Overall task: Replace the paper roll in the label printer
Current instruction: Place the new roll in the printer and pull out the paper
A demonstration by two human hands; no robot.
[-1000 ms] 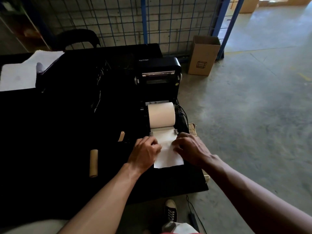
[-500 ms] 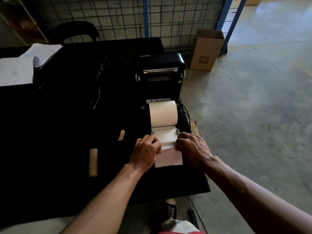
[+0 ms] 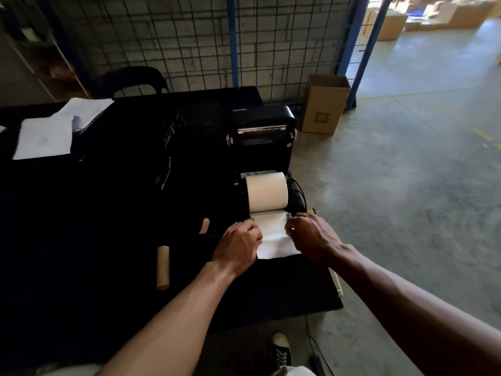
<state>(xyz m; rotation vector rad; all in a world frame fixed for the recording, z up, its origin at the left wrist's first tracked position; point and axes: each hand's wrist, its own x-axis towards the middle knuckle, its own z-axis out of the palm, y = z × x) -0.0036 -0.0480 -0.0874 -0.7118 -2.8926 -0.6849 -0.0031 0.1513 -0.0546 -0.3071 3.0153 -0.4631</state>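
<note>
Dark surface [image 3: 108, 240] along a wire-mesh partition [image 3: 162, 36], concrete floor [image 3: 406, 185] to the right. On the surface's right end, label printer [image 3: 260, 156] with lid [image 3: 261, 118] raised. Fresh paper roll [image 3: 267, 189] seated crosswise in the open bay, white and full. Free strip [image 3: 273, 237] drawn off the roll toward the near edge, lying flat between small grey guides [image 3: 289, 215] and out over the printer's front.

Left hand [image 3: 238, 245] at the strip's left edge, right hand [image 3: 311, 237] at its right edge beside the right guide, fingers of both curled down. Pinching the paper or nudging the guides: cannot tell from this angle.

Judging by look: roll light but firm on its core, best taken by its two flat ends rather than the wound face. Strip thin and limp, easy to crease or skew, best held at both side edges and kept square to the guides. Probably at the lining-up step, lid not yet shut.

Further out: empty cardboard core [image 3: 163, 267] lying left of the hands, well apart from the printer. Smaller brown piece [image 3: 204, 225] just beside the printer's left side. White sheets [image 3: 51, 131] at far left. Open cardboard box [image 3: 324, 104] on the floor behind the printer. Shoe [image 3: 280, 348] at the bottom edge.
</note>
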